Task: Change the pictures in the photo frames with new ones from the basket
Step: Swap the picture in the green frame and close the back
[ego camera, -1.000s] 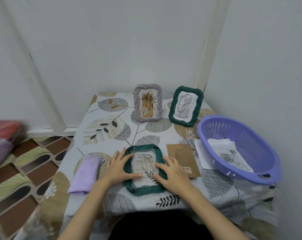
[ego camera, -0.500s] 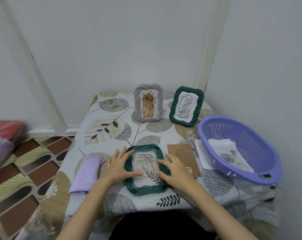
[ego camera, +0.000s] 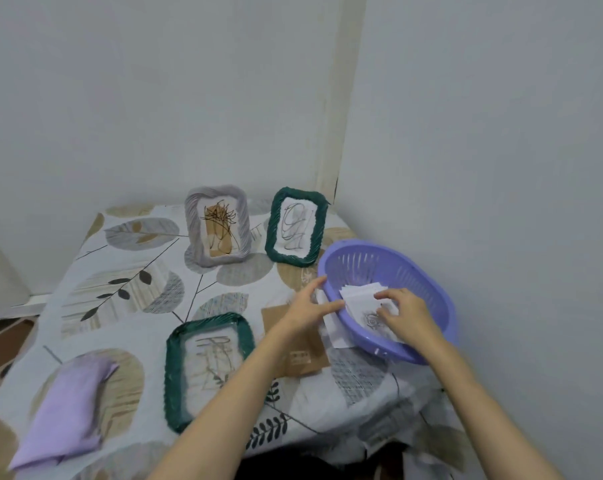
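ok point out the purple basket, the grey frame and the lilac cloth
purple basket [ego camera: 428, 289], head view, far inner wall
grey frame [ego camera: 192, 230], head view, left border
lilac cloth [ego camera: 68, 410], head view, middle of the fold

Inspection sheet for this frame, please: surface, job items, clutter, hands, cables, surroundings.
Surface: table under a leaf-print cloth.
Job's things: green frame lying flat; grey frame and second green frame upright at the back; purple basket with paper pictures; cardboard backing beside the flat frame.
Clutter: folded lilac cloth.
Hands: left hand at the basket rim, right hand on the pictures; grip unclear.
Cables: nothing seen.
Surroundings: pale walls, patterned floor.
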`<state>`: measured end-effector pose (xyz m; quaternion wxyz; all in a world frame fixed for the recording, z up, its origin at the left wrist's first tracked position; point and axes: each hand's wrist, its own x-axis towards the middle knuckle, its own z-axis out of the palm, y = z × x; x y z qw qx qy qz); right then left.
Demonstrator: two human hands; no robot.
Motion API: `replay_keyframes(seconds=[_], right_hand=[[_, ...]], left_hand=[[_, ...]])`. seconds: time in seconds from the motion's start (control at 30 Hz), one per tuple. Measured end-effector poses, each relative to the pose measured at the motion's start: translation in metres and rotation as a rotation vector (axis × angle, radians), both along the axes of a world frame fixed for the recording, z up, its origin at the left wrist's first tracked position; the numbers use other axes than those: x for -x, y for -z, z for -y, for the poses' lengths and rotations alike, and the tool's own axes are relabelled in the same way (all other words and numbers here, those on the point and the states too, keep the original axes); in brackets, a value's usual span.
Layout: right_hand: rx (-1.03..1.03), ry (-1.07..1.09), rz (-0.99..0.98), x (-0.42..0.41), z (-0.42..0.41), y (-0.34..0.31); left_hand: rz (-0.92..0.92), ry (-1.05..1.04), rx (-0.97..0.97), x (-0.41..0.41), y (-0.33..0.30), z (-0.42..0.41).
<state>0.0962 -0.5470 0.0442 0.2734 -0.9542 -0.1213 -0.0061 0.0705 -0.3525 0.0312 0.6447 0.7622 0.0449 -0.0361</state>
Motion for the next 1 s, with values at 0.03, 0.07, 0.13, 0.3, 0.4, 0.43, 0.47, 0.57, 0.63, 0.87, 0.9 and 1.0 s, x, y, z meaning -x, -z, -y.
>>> replay_keyframes(seconds=[0.03,0.07,0.13,0.3,0.4,0.43,0.47,0.57,0.63,0.87,0.9,1.0], right_hand=[[0.017,0.003,-0.036,-0.002,0.004,0.002],[0.031,0.004,-0.074,-0.004,0.008,0.003],[0.062,0.010,-0.142,-0.010,0.013,0.006],[0.123,0.113,-0.217,-0.027,0.013,0.012],[0.163,0.171,-0.224,-0.033,0.005,0.012],[0.170,0.189,-0.224,-0.034,0.003,0.012],[0.166,0.211,-0.217,-0.034,0.002,0.011],[0.103,0.284,-0.117,-0.038,0.002,0.012],[0.065,0.330,-0.048,-0.040,0.005,0.012],[0.094,0.374,-0.011,-0.040,0.014,0.012],[0.064,0.376,-0.005,-0.039,0.015,0.012],[-0.041,0.352,0.028,-0.040,0.016,0.009]], left_hand=[[-0.008,-0.006,0.011,-0.004,0.002,0.004],[-0.010,-0.017,0.034,-0.007,0.003,0.006],[-0.009,-0.039,0.096,-0.007,0.006,0.006],[0.090,-0.050,0.146,0.002,0.015,0.004],[0.139,-0.049,0.103,0.008,0.013,0.006],[0.147,-0.051,0.093,0.009,0.012,0.007],[0.154,-0.048,0.090,0.009,0.012,0.007],[0.155,-0.031,0.083,0.008,0.012,0.007],[0.155,-0.025,0.085,0.007,0.012,0.006],[0.116,-0.020,0.125,0.002,0.011,0.003],[0.106,-0.018,0.132,0.001,0.011,0.003],[0.079,-0.007,0.126,-0.003,0.010,0.002]])
